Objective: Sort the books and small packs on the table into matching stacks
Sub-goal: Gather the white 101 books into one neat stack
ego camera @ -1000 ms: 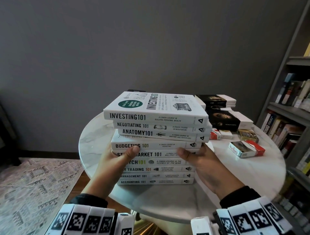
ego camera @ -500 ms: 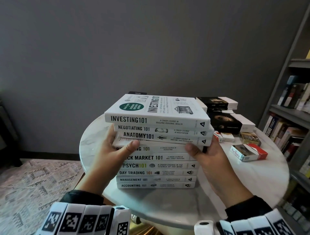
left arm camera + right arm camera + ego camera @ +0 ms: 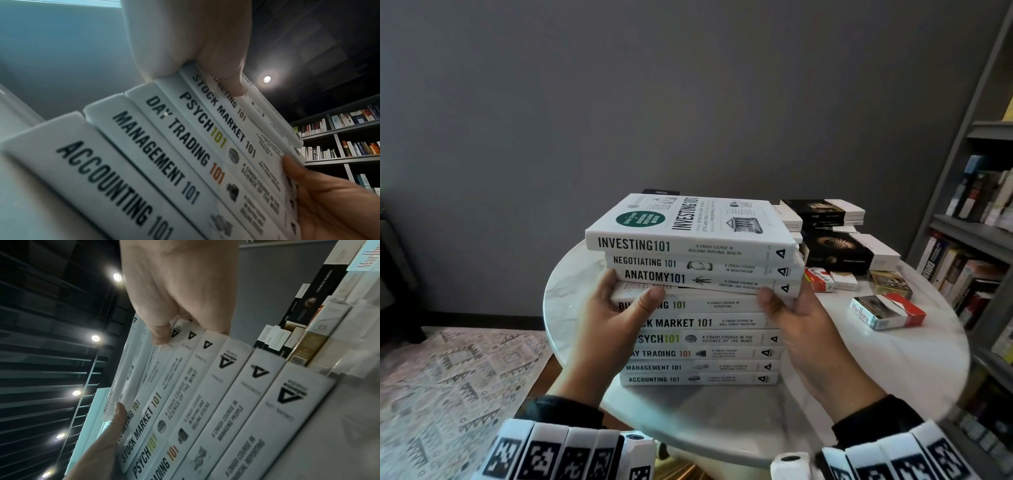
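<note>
On the round marble table (image 3: 893, 370) stood a stack of white books (image 3: 702, 342), black titles on their spines. The left hand (image 3: 613, 329) and right hand (image 3: 798, 329) gripped its top three books, tilted above the rest.

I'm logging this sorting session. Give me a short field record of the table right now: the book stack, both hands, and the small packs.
white stack: nine 101 books, Investing on top, Accounting at bottom
top three: tilted, gap above Budgeting
left hand: grips stack's left side, thumb on Budgeting spine
right hand: grips right side, thumb under Anatomy
black books: behind right
small packs: loose, right of stack
table: round white marble
</note>
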The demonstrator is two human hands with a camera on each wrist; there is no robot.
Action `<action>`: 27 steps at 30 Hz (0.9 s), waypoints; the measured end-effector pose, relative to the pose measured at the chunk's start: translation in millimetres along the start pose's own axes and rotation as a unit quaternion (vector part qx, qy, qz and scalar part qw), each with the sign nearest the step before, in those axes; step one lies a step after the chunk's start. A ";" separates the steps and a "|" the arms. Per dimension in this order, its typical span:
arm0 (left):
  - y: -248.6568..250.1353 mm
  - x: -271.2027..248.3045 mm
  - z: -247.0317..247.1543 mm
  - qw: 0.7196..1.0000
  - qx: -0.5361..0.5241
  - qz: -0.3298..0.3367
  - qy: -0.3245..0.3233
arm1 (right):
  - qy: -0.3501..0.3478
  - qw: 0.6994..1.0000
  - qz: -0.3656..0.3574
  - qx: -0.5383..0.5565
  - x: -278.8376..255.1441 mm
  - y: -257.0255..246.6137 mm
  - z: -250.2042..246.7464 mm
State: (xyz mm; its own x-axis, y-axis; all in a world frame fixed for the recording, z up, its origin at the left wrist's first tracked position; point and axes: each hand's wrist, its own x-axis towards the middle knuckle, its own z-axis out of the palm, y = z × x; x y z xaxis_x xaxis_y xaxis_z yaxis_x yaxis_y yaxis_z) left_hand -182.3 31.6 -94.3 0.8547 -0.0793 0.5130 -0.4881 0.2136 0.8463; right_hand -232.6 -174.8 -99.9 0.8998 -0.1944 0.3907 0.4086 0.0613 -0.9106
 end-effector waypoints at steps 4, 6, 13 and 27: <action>2.0 -4.9 2.4 0.999 -0.007 0.014 0.029 | 0.011 1.000 0.006 0.007 1.2 0.3 -1.0; -0.9 -5.3 1.1 0.999 -0.019 0.002 0.039 | 0.011 1.000 0.007 0.004 1.9 -0.2 -1.0; 0.4 -8.8 1.2 0.998 -0.025 -0.001 0.054 | 0.004 1.000 0.023 0.003 3.6 -3.2 -3.7; 1.4 -17.9 7.7 0.981 -0.095 0.009 0.167 | -0.014 1.000 0.011 0.020 3.6 -6.4 -5.8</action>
State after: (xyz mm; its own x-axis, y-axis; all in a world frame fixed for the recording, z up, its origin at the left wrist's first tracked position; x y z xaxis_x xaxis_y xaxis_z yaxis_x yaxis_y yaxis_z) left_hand -199.6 25.9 -101.2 0.8721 0.2433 0.4245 -0.4888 0.3919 0.7794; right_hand -232.9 -181.6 -93.5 0.9121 -0.1654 0.3750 0.3942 0.1036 -0.9132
